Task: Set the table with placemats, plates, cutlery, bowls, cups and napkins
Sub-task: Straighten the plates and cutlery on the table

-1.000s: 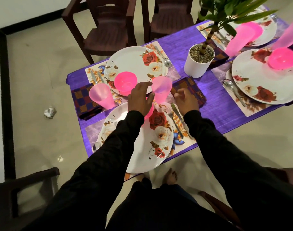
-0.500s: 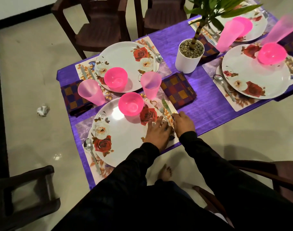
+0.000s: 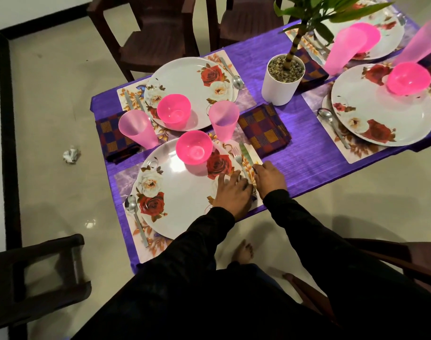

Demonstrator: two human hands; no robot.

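Note:
The near white rose plate (image 3: 175, 192) lies on its floral placemat (image 3: 148, 252) with a pink bowl (image 3: 194, 147) on it. A spoon (image 3: 134, 213) lies left of this plate; a fork (image 3: 238, 160) and a knife (image 3: 245, 152) lie to its right. My left hand (image 3: 230, 190) rests with straight fingers on the plate's right rim beside the fork. My right hand (image 3: 270, 177) curls its fingers round the knife's handle. A pink cup (image 3: 224, 120) and a checked napkin (image 3: 263, 130) lie just beyond.
The purple tablecloth (image 3: 307, 163) also carries a far setting with plate (image 3: 185, 82), bowl (image 3: 174, 111) and cup (image 3: 136, 128), and a right setting (image 3: 381, 114). A white plant pot (image 3: 281, 82) stands mid-table. Dark chairs (image 3: 160, 30) surround it; crumpled paper (image 3: 71, 154) lies on the floor.
My left hand came back from the pink bowl to the plate's right rim. My right hand slid back along the knife to its handle. Both have stayed there for the last half second.

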